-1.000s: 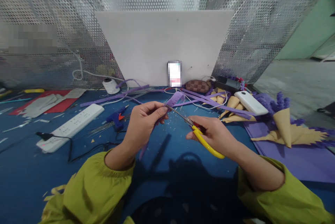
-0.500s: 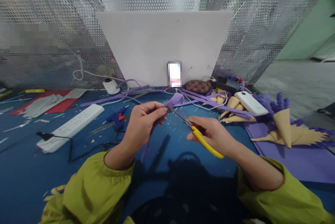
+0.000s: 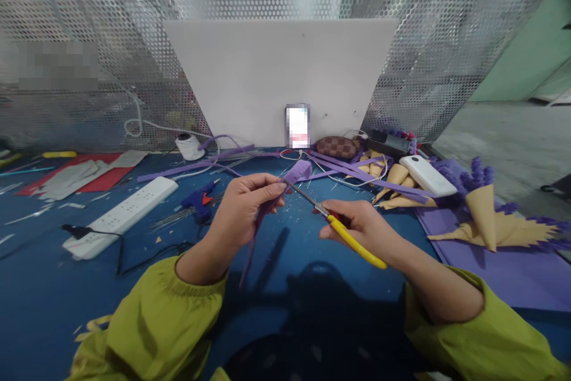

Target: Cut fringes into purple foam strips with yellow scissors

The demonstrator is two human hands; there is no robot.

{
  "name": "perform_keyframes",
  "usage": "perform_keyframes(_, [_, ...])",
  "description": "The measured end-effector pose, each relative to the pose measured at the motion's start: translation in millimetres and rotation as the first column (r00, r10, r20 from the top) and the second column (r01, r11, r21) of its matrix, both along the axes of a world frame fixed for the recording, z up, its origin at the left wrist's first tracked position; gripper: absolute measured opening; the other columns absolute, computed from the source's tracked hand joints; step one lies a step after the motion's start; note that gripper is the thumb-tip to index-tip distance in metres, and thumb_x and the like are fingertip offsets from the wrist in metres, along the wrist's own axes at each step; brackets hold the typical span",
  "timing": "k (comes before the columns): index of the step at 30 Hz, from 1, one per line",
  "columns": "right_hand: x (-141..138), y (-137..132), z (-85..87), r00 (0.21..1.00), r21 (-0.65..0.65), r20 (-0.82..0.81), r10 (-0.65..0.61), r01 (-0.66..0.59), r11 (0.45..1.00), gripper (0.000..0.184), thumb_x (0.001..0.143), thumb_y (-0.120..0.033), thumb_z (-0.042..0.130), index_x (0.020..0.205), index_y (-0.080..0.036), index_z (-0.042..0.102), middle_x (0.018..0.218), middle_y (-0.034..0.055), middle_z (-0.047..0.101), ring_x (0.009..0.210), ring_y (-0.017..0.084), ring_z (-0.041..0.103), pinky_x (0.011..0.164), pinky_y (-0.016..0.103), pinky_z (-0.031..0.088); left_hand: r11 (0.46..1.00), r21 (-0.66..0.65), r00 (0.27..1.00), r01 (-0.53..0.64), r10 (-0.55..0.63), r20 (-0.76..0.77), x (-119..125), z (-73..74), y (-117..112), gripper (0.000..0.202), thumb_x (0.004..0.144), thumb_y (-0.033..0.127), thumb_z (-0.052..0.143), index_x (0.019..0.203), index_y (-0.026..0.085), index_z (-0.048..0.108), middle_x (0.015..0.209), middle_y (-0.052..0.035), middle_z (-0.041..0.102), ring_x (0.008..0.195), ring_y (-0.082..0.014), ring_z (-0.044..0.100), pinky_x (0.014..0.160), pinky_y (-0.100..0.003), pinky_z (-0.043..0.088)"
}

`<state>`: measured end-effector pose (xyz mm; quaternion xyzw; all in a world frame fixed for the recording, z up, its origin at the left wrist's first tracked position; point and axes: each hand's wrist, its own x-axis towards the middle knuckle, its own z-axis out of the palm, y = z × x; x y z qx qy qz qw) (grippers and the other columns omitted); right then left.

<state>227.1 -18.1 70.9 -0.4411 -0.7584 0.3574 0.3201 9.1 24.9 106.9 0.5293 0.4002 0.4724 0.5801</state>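
Note:
My left hand [image 3: 253, 202] pinches a purple strip [image 3: 300, 172] between thumb and fingers. One end of the strip curls over beyond the fingertips, and the other hangs below the palm. In my right hand [image 3: 357, 223] is a pair of pliers [image 3: 352, 239] with yellow handles, red on the inner side. Their slim metal jaws reach to the strip beside my left thumb; whether they grip it cannot be made out. Both hands are held above the blue table [image 3: 307, 238].
A white power strip [image 3: 125, 214] and a blue glue gun [image 3: 196, 200] lie left. At the back, a phone [image 3: 298, 125] leans against a white board [image 3: 281, 72]. Paper-wrapped purple flowers [image 3: 482, 208], a white power bank [image 3: 427, 175] and purple sheets [image 3: 504, 268] lie right.
The yellow handles have shifted slightly to the right. The hanging end of the purple strip has swung a little. My left hand stays nearly where it was, still holding the strip.

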Motion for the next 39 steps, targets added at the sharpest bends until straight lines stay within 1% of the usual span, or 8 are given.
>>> perform_keyframes(6, [3,3,-5.4,0.999,-0.03,-0.036,0.009,-0.01,0.999,0.032,0.084,-0.044,0.065,0.094,-0.014,0.061,0.065,-0.0053,0.038,0.06,0.009,0.031,0.052,0.021,0.026,0.993,-0.109,0.998,0.034,-0.029,0.047,1,3.2,1,0.017,0.06,0.028,0.081,0.062,0.015,0.069,0.051,0.0012,0.06,0.043,-0.0064,0.047,0.04,-0.017,0.031])
perform_keyframes(11, [5,5,-8.2,1.0,-0.006,-0.026,0.0,-0.001,1.0,0.032,0.084,-0.044,0.065,0.097,-0.014,0.063,0.065,-0.0051,0.04,0.059,0.009,0.032,0.053,0.021,0.026,0.993,-0.109,0.998,0.046,-0.041,0.048,1,2.8,1,0.02,0.062,0.031,0.081,0.064,0.015,0.07,0.053,0.0003,0.062,0.044,-0.0068,0.048,0.043,-0.018,0.034])
perform_keyframes(16, [4,5,-5.5,1.0,0.033,0.02,-0.008,0.007,0.999,0.029,0.085,-0.045,0.064,0.084,-0.017,0.057,0.065,-0.0056,0.037,0.06,0.009,0.031,0.052,0.021,0.025,1.0,-0.02,1.0,0.011,-0.011,0.008,-1,0.0,2,0.016,0.063,0.027,0.081,0.068,0.014,0.073,0.057,-0.0017,0.066,0.05,-0.0084,0.052,0.049,-0.019,0.038])
perform_keyframes(22, [1,2,1.2,0.992,0.119,0.111,-0.057,0.044,0.992,0.038,0.085,-0.051,0.061,0.07,-0.019,0.047,0.063,-0.0053,0.035,0.059,0.009,0.031,0.052,0.022,0.024,0.998,0.048,0.998,-0.045,0.046,-0.034,-2,-3.3,2,0.017,0.063,0.028,0.082,0.071,0.016,0.075,0.06,-0.0024,0.068,0.053,-0.0106,0.055,0.051,-0.021,0.041])
perform_keyframes(24, [1,1,3.1,0.989,0.129,0.13,-0.067,0.05,0.99,0.036,0.085,-0.051,0.061,0.073,-0.019,0.05,0.063,-0.0051,0.038,0.059,0.01,0.033,0.053,0.022,0.025,0.997,0.056,0.998,-0.05,0.052,-0.037,-2,-2.9,1,0.017,0.063,0.028,0.082,0.071,0.015,0.075,0.059,-0.0022,0.067,0.052,-0.0104,0.055,0.05,-0.021,0.04])
perform_keyframes(29, [-1,0,5.4,0.976,0.207,0.194,-0.098,0.056,0.977,0.034,0.084,-0.051,0.064,0.093,-0.018,0.061,0.069,-0.0033,0.049,0.061,0.011,0.041,0.055,0.022,0.028,0.993,0.078,0.996,-0.089,0.091,-0.023,-2,-0.4,0,0.016,0.065,0.029,0.081,0.069,0.016,0.073,0.058,-0.0007,0.065,0.052,-0.0099,0.054,0.049,-0.02,0.039])
perform_keyframes(33, [-1,-1,5.0,0.967,0.262,0.219,-0.132,0.072,0.962,0.036,0.084,-0.052,0.064,0.095,-0.018,0.062,0.069,-0.0026,0.051,0.06,0.011,0.043,0.055,0.021,0.029,0.99,0.113,0.994,-0.086,0.092,-0.051,-2,0.3,-1,0.013,0.068,0.028,0.079,0.068,0.016,0.073,0.057,0.0002,0.064,0.052,-0.0094,0.052,0.049,-0.02,0.038])
perform_keyframes(39, [-1,-1,5.0,0.975,0.22,0.196,-0.102,0.058,0.974,0.036,0.084,-0.054,0.063,0.093,-0.019,0.061,0.068,-0.0032,0.048,0.059,0.01,0.041,0.054,0.021,0.029,0.985,0.153,0.992,-0.079,0.093,-0.085,-3,-0.8,-1,0.014,0.068,0.028,0.079,0.069,0.016,0.073,0.058,0.0003,0.063,0.052,-0.0092,0.052,0.049,-0.02,0.037])
